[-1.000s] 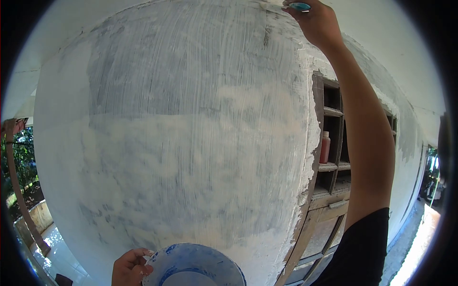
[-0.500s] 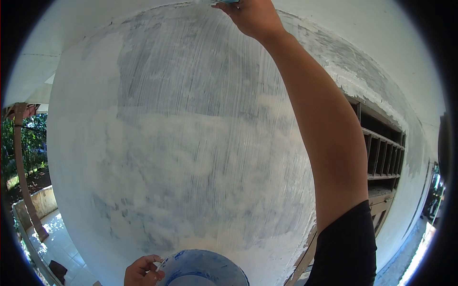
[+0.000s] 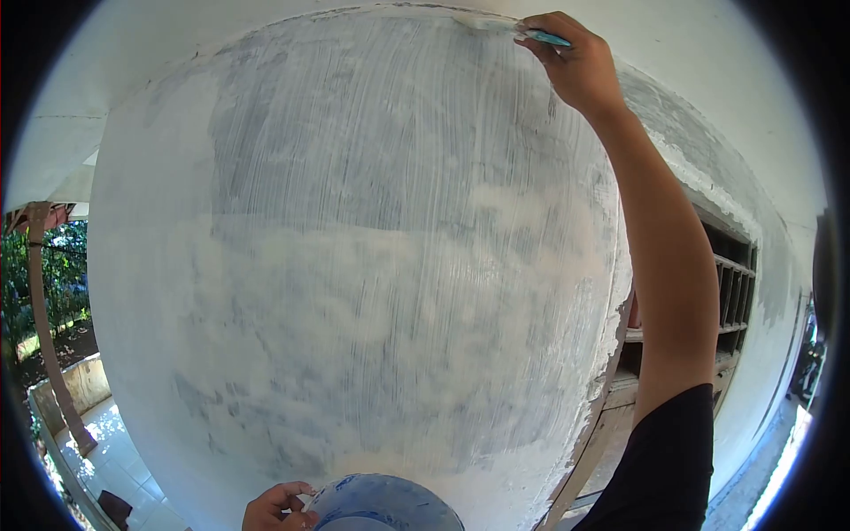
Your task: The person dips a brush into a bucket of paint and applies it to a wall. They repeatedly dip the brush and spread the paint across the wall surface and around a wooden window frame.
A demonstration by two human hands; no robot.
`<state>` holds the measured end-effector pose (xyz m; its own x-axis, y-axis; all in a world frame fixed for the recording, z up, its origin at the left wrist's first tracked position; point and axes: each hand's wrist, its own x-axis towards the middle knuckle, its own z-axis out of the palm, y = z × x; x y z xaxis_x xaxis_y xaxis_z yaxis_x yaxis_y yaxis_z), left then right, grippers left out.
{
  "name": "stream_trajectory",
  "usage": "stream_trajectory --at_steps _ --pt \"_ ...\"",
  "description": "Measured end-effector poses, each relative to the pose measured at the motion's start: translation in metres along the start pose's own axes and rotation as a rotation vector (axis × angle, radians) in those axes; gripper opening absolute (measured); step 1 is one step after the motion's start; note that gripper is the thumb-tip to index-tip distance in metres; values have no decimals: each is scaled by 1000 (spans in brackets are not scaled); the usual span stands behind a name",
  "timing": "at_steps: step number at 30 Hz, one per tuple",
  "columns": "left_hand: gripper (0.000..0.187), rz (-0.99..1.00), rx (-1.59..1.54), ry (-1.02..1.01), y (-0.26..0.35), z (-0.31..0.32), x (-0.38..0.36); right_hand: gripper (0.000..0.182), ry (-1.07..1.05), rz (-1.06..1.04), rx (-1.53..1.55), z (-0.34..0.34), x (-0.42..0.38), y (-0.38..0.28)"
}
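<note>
My right hand (image 3: 580,71) is raised to the top of the wall, its fingers closed around a paintbrush (image 3: 549,38) with a teal handle. The bristles point left and touch the wall just under the ceiling edge. Streaky white paint covers the grey wall (image 3: 372,274), thinner in the upper part. Low in the view, my left hand (image 3: 276,508) grips the rim of a blue, paint-smeared bucket (image 3: 390,492). The bottom of the bucket is cut off by the frame, and its contents are not clear.
To the right, behind my arm, is a wooden frame with slatted vents (image 3: 733,296). Rough plaster (image 3: 611,354) edges the wall beside it. The white ceiling (image 3: 292,7) meets the wall above. At left stand a brown post (image 3: 44,310) and a tiled floor (image 3: 111,451).
My right hand has moved right along the top of the wall with the paintbrush, which now shows more fully. My left hand and the bucket sit slightly lower in view.
</note>
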<state>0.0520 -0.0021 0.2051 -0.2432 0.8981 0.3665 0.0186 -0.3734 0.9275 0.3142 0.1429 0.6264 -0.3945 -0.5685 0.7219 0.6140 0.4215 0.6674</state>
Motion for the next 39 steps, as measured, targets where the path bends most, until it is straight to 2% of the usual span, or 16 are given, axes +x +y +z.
stream_trajectory --at_steps 5,9,11,14,18,21,23,25,30,35,37,39 --pt "32 18 -5 -51 12 5 0 15 39 102 -115 -49 -28 42" --pt "32 -8 70 -54 17 3 0 18 11 84 -162 -69 -34 46" --pt "32 20 -6 -57 10 -3 1 15 159 148 -195 -73 -32 40" --pt "31 46 -53 -54 7 -13 2 16 104 58 -272 -66 -24 36" --pt "33 0 -13 -53 4 -32 -1 14 53 26 -333 -18 -5 8" --pt "36 40 -47 -40 -9 -53 -7 14 188 30 -297 59 28 -37" --pt "39 50 -51 -35 -13 -60 -8 15 202 -15 -298 101 47 -62" --pt "42 66 -68 -6 -12 -68 -9 20 104 20 -186 126 66 -100" --pt "49 82 -70 13 -2 -80 -12 21 124 -34 35 168 95 -161" --pt "48 71 -55 37 4 -80 -6 20 165 -81 64 182 98 -152" --pt "47 67 -41 33 7 -77 -2 20 111 -24 0 177 88 -140" --pt "40 44 -48 18 7 -76 3 19 110 -64 -50 164 71 -127"
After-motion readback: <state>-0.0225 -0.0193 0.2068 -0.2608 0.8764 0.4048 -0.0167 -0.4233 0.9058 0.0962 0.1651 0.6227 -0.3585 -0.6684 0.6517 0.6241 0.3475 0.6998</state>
